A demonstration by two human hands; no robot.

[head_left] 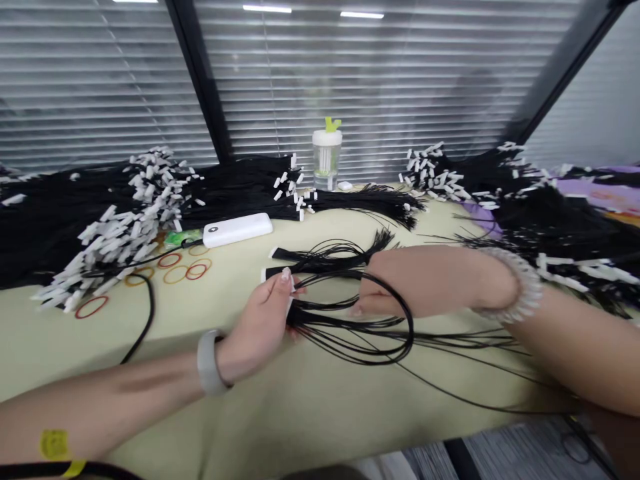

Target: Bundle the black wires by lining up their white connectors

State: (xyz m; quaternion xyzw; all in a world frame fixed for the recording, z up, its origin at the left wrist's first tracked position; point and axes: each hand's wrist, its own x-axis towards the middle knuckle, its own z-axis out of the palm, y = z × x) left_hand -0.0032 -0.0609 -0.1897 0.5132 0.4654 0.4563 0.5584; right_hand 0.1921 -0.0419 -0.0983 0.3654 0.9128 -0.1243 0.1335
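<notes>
My left hand, with a grey band at the wrist, is closed on the white connector end of a bundle of thin black wires. The wires bend into a loop to the right of it, and loose strands trail toward the table's right side. My right hand, wearing a clear coiled bracelet, has its fingers curled around the wires within the loop; its fingertips are partly hidden. Just behind both hands lie more black wire bundles with white ends at the left and frayed tips at the right.
Heaped black wires with white connectors cover the left, and another heap the right. A white power bank with a cable lies near several rubber bands. A clear cup stands at the back, before the window blinds.
</notes>
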